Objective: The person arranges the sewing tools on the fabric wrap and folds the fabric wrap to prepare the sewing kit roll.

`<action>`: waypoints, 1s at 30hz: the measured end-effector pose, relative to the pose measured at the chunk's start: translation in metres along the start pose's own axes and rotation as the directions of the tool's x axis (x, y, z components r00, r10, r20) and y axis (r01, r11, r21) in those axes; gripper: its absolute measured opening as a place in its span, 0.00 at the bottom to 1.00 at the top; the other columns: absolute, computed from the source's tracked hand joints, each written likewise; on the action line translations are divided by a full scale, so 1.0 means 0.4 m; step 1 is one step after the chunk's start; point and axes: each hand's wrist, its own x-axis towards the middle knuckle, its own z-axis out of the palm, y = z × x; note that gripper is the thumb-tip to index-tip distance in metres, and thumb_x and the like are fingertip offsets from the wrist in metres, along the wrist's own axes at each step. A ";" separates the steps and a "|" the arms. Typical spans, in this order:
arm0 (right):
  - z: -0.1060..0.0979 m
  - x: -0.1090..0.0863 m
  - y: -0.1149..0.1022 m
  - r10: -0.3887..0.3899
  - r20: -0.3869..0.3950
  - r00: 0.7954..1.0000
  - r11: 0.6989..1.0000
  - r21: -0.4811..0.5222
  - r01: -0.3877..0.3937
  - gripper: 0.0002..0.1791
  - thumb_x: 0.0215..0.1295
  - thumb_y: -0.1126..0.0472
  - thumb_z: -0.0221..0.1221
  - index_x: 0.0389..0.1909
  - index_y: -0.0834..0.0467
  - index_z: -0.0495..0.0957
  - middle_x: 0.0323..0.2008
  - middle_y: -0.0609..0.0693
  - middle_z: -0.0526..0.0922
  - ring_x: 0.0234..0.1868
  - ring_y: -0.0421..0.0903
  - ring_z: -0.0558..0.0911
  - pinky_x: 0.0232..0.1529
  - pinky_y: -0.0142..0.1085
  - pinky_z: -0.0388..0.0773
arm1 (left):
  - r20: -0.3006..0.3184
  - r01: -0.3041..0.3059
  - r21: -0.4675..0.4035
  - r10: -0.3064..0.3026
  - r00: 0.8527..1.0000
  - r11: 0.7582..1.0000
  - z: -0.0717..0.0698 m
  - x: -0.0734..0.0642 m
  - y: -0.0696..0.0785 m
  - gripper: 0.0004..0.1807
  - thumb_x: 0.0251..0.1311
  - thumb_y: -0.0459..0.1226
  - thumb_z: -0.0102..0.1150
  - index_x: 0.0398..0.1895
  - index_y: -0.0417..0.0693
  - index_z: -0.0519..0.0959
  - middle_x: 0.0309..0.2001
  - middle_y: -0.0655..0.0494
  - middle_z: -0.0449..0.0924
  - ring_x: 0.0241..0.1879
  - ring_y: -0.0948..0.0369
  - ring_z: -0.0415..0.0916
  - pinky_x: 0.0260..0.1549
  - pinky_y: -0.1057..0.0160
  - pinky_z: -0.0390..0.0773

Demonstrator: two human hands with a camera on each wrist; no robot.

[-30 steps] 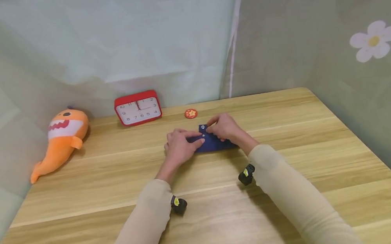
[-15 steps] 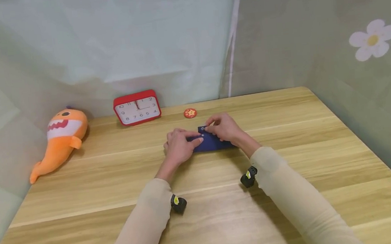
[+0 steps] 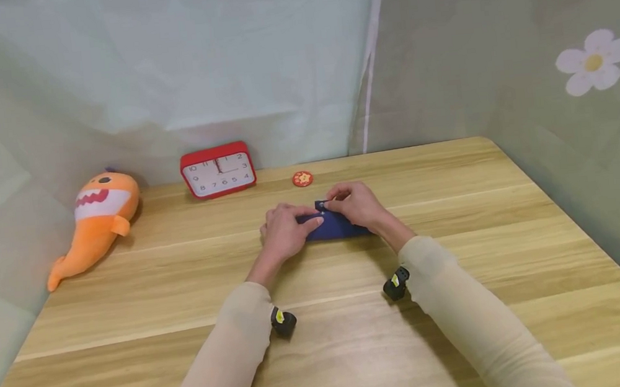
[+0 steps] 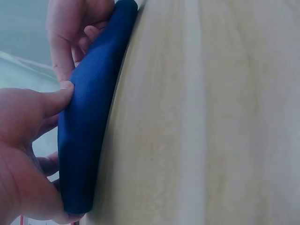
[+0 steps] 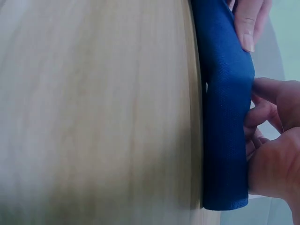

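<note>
A long, dark blue leather-like case with a snap tab lies on the table in front of both hands. My left hand grips its left end, the thumb on the near face and other fingers behind, as the left wrist view shows. With thumb and index finger, my right hand pinches the tab at the top middle, where a small metal snap shows. In the right wrist view the case's smooth blue side hides part of the right fingers.
Behind the hands lies a round red disc with a yellow star. A red clock stands at the back left, and an orange plush shark leans by the left curtain. Curtains border the wooden table.
The tab has tipped toward the case and shows shorter than before. My right hand has shifted slightly with it, while the left hand keeps its place on the case.
</note>
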 end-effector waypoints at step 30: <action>-0.004 -0.002 0.008 0.008 0.020 1.000 0.999 0.050 -0.009 0.13 0.72 0.63 0.64 0.53 0.62 0.88 0.58 0.59 0.87 0.65 0.54 0.81 0.64 0.45 0.76 | -0.057 -0.009 0.001 0.009 0.998 1.000 0.006 0.017 -0.009 0.17 0.69 0.54 0.67 0.53 0.59 0.89 0.59 0.49 0.81 0.64 0.49 0.75 0.62 0.39 0.69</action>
